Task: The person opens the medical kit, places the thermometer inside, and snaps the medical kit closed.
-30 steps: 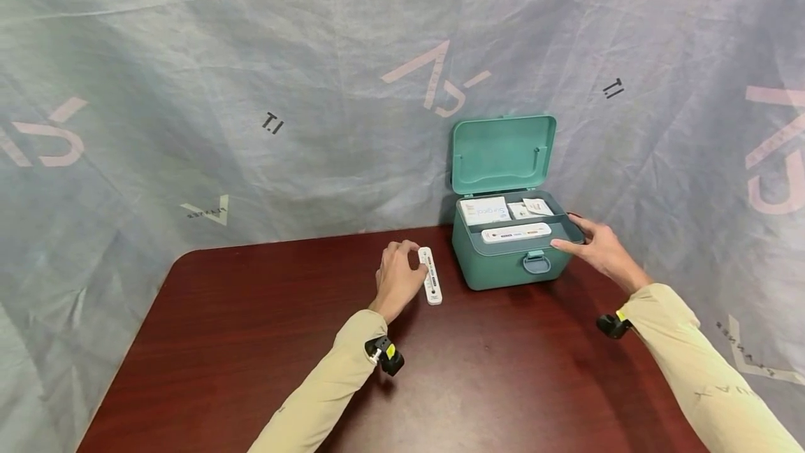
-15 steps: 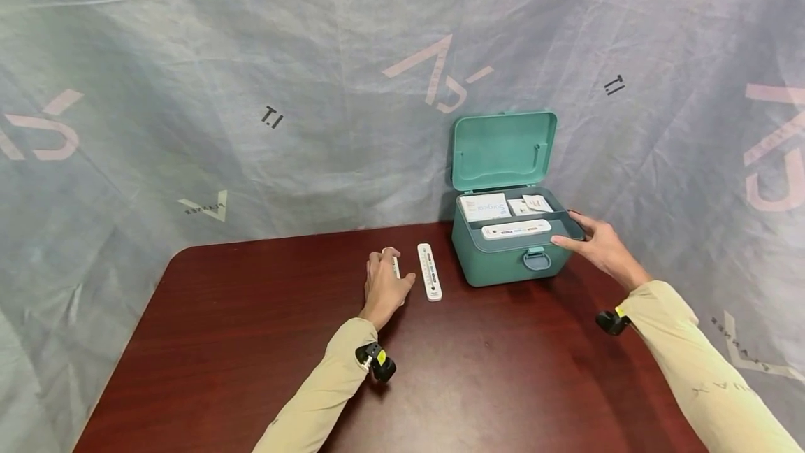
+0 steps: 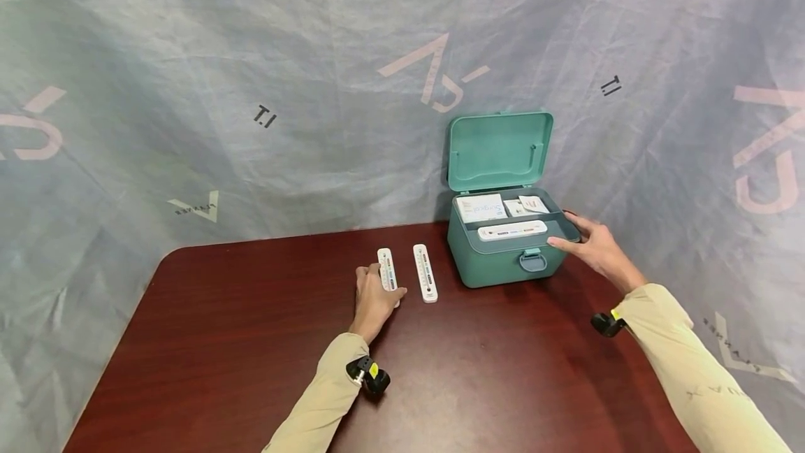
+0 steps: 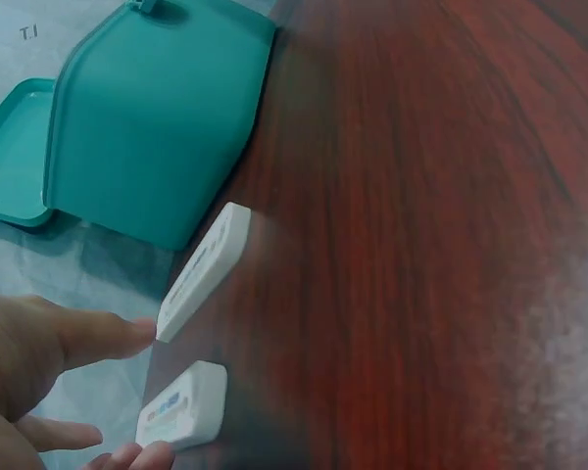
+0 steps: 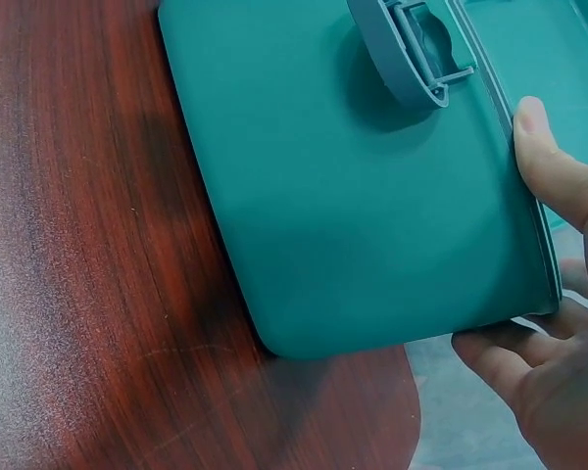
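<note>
Two slim white thermometers with printed scales lie on the dark red table, the left one and the right one, roughly side by side. My left hand is over the near end of the left thermometer, thumb spread away from the fingers. In the left wrist view, fingertips are right at that thermometer's edge. My right hand grips the right corner of a green medicine box, thumb on the front rim and fingers against the side. The box's lid stands up. A third thermometer lies in its front tray.
In the box's back compartments sit a white pack marked Surgical and small white packets. A grey latch hangs on the front. Grey cloth hangs behind the table.
My left hand has moved left and nearer, off the right thermometer to the left one, whose upper part now shows. The right hand stays at the box.
</note>
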A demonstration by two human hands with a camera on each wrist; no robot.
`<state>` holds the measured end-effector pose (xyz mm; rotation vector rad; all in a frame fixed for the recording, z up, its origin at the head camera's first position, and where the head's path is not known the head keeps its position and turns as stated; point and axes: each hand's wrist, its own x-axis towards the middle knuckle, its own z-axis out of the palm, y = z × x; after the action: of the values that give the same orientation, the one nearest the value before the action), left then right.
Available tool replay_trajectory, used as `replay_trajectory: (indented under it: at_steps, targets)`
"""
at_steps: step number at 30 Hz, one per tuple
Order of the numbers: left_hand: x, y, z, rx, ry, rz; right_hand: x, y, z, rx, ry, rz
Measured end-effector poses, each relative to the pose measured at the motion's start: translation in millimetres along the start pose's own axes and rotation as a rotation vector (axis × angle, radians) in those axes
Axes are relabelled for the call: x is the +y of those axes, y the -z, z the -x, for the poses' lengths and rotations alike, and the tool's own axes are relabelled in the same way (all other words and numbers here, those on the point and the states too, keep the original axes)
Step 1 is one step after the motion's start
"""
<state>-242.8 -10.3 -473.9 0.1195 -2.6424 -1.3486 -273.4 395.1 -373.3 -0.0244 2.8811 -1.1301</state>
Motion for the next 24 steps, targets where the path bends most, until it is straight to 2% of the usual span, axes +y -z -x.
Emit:
replay_trajectory:
  at_steps: [5, 12, 19, 24]
  targets:
    - [-4.9, -6.3, 2.5, 0.017, -0.028, -0.043, 1, 0, 0.9, 0.006, -0.009, 0.001]
    - [-7.8, -12.4, 4.6, 0.002, -0.011, -0.113, 3, -1, 1.3, 0.014, 0.015, -0.019]
    - [-9.5, -3.7, 1.4, 0.008, -0.008, -0.173, 3, -3, 1.0, 0.010, 0.002, -0.022]
    - [-13.6, 4.2, -0.3, 0.007, -0.051, -0.157, 3, -2, 1.0, 0.018, 0.001, -0.023]
